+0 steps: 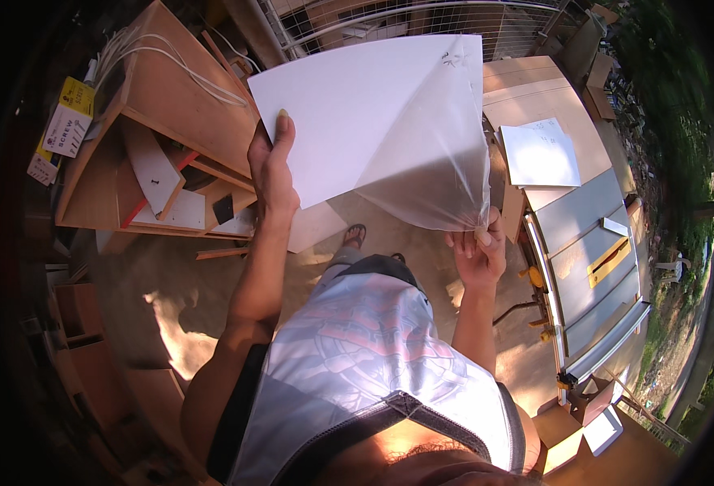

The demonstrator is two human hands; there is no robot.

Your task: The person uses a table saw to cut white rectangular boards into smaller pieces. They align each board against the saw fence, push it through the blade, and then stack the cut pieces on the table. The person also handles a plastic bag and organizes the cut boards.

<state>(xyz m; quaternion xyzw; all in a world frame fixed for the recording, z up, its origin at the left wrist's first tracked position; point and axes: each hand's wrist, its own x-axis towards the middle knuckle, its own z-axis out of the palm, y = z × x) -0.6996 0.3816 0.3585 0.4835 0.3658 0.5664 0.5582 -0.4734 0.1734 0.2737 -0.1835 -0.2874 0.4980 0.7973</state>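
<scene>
A: Left hand?
B: Left hand (pixel 274 166) partly closed on the left edge of a white sheet (pixel 325 121), thumb laid over the upper face, fingers mostly hidden beneath.

A: Right hand?
B: Right hand (pixel 480 247) at the near right, fingers curled, thumb and fingertips pinching a gathered corner of clear film (pixel 442 182).

A: Position of sheet and film?
B: Sheet held up in front of the body, over the floor. Film spreads off its right part, creased, drawn toward the near right. Extent of film on the sheet's left part: cannot tell.

A: Surroundings, left?
B: Wooden cabinet (pixel 183 89), tilted in view, pale cable (pixel 114 50) on top; small boxes (pixel 67 128) at its left end.

A: Right?
B: Grey-topped machine table (pixel 571 223) bearing a yellow slotted piece (pixel 608 261). Papers (pixel 539 154) lie toward the far end.
</scene>
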